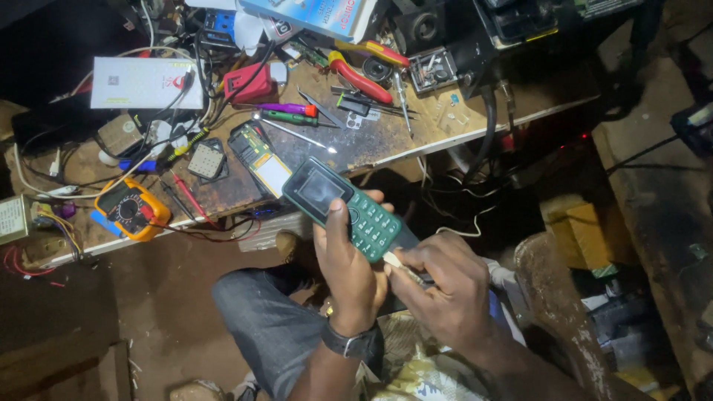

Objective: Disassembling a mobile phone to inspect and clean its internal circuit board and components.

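We look down on a cluttered wooden workbench, its tools spread within easy reach of whoever sits before it. A white box lies at the far left, red-handled pliers near the middle, and a yellow meter sits at the front edge with its red lead trailing. An opened phone lies face up on the bench, beside a loose keypad.

Below the bench edge, over the lap, we see a green keypad phone held up where the light reaches it. The left hand wraps around it from beneath, thumb pressed on its face to steady it. The right hand pinches a thin pale tool, tip at the phone's lower edge, seemingly to work at the seam.
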